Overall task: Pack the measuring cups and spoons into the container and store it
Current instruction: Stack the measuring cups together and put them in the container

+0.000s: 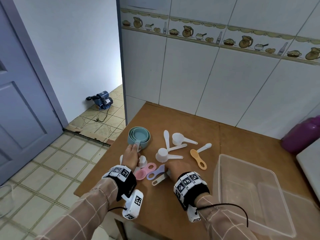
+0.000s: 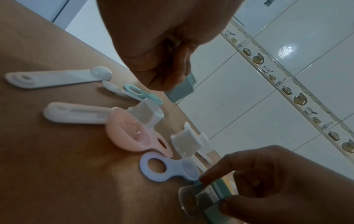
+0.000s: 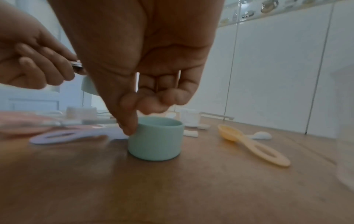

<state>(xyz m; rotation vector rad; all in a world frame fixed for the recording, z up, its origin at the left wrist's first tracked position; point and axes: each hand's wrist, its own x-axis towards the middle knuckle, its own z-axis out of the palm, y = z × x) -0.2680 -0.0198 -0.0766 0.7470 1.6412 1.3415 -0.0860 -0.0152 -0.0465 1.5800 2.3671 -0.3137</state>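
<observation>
Three nested teal measuring cups (image 1: pixel 138 136) stand near the table's left edge. My left hand (image 1: pixel 133 151) grips their stacked handles (image 2: pixel 180 91). My right hand (image 1: pixel 173 168) pinches the rim of a small teal cup (image 3: pixel 155 139) that stands on the table; the hand hides it in the head view. Around the hands lie a pink spoon (image 1: pixel 143 171), a purple spoon (image 1: pixel 155 171), an orange spoon (image 1: pixel 198 158), two white cups (image 1: pixel 161 155) and white spoons (image 1: pixel 166 139). The clear plastic container (image 1: pixel 223 184) sits open at the right.
A purple bottle (image 1: pixel 301 135) and a white object (image 1: pixel 310 163) stand at the table's right side. The tiled wall (image 1: pixel 207 75) runs behind the brown table (image 1: pixel 190 205). The table's left edge drops to the tiled floor (image 1: pixel 52 161).
</observation>
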